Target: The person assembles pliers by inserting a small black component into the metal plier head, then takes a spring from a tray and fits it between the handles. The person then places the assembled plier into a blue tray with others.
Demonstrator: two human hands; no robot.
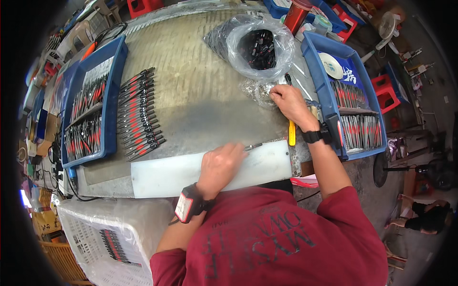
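A pen [255, 146] is touching our curled left fingers [234, 155], grip unclear; right fingers [278, 92] are pinching, contents hidden; our shirt [334, 252] is bearing lettering [260, 247].

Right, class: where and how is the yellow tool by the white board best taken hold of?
Probably across the middle of the yellow tool, pinching its long sides, from above and the left. It is slim and lies lengthwise from near to far, while the right hand and wrist crowd its far end and right side.
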